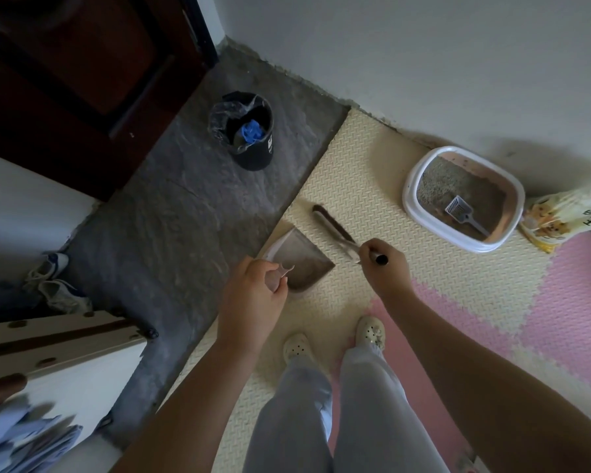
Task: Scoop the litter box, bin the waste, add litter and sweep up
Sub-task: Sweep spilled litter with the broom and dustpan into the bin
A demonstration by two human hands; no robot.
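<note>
Bin (249, 131) stands apart on bare floor; litter box (423, 213) holds the scoop (459, 208). Left hand (253, 295) grips the dustpan (304, 264); right hand (386, 268) grips the brush (331, 226).

A home — one corner of a lived-in room. A cat's litter box (410, 194) sits on interlocking foam floor mats (355, 172), cream and pink, against a plain white wall (423, 63). Just right of the litter box lies a printed bag of litter (567, 213). Left of it are a small dustpan (301, 261) and brush (328, 223). Farther left, past the mat's edge on bare grey floor (185, 216), a lined waste bin (260, 156) stands near a dark wooden door (82, 63). Well left of the box, sneakers (48, 278) lie beside a white cabinet (75, 367).
</note>
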